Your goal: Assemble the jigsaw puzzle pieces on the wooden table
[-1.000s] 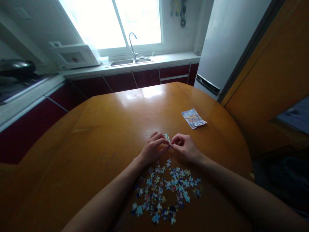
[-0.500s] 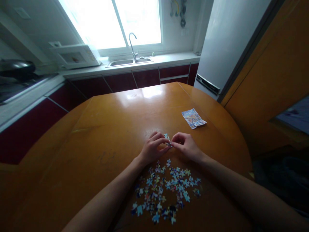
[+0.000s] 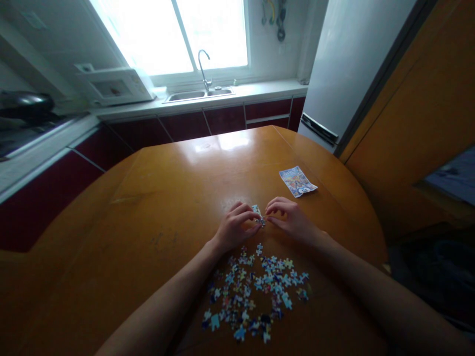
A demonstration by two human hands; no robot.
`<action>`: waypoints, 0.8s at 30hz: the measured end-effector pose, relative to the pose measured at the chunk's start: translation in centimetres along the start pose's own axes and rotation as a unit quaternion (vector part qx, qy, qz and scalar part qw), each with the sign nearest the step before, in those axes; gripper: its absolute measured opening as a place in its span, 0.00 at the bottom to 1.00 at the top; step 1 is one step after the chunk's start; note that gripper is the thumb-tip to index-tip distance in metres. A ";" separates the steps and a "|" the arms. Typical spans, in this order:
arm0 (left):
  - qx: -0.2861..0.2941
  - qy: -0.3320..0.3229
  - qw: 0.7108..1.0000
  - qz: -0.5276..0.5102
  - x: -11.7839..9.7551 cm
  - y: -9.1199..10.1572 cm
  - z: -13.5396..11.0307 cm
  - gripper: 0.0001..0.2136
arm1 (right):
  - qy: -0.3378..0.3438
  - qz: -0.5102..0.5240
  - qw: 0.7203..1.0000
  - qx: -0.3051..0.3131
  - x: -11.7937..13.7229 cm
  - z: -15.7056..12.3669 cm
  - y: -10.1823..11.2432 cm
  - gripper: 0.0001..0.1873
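Note:
Small joined jigsaw pieces, pale blue and white, lie on the wooden table beyond the loose heap. My left hand holds them from the left, thumb and fingers closed around their near end and hiding part of them. Just to the right of these pieces is my right hand, its thumb and fingers apart and curved, with nothing visible between them. Closer to me, many loose jigsaw pieces are spread between my forearms, in blue, white, yellow and dark colours.
A creased picture sheet rests on the table beyond my right hand. Past the table's far edge are a counter with a sink, a microwave and a fridge. A pan stands on the stove at left.
My right hand has let go of the joined jigsaw pieces and drawn slightly to the right, its fingers spreading. My left hand stays in place on them.

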State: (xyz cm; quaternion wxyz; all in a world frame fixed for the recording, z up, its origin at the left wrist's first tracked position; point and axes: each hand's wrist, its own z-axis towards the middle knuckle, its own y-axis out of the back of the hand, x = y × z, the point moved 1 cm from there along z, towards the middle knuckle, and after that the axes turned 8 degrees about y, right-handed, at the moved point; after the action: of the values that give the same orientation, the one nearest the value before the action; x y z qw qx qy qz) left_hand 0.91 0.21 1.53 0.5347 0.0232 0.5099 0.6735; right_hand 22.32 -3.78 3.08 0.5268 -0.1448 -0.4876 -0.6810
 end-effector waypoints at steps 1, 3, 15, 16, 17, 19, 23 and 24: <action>0.001 0.001 1.000 -0.001 0.0 0.0 0.0 0.04 | 0.012 0.000 1.000 0.015 0.1 0.0 -0.1 0.01; 0.005 0.004 1.000 -0.003 0.1 -0.1 0.0 0.04 | 0.027 0.002 0.999 0.040 0.1 -0.1 -0.3 0.02; 0.017 0.029 0.999 -0.038 0.0 0.4 0.0 0.14 | 0.025 -0.056 0.992 0.112 -0.7 -0.5 -0.9 0.05; 0.024 0.026 0.999 -0.037 -0.1 0.3 -0.1 0.15 | 0.025 -0.064 0.990 0.126 -0.7 -0.6 -1.0 0.05; 0.032 0.023 0.999 -0.035 -0.1 0.3 0.0 0.15 | 0.027 -0.070 0.988 0.137 -0.7 -0.6 -1.0 0.05; 0.045 0.019 0.998 -0.035 -0.2 0.2 0.0 0.15 | 0.033 -0.076 0.985 0.151 -0.8 -0.7 -1.1 0.06; 0.067 0.015 0.997 -0.046 -0.2 0.1 0.1 0.15 | 0.036 -0.092 0.983 0.157 -0.8 -0.9 -1.3 0.06; 0.074 0.015 0.996 -0.047 -0.2 0.1 0.0 0.15 | 0.035 -0.096 0.982 0.156 -0.9 -0.9 -1.3 0.06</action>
State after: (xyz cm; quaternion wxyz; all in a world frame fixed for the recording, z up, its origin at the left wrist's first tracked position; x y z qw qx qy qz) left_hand 0.96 0.11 1.69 0.5548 0.0291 0.5670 0.6081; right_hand 21.81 -4.04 1.38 0.4916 0.0104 -0.5811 -0.6485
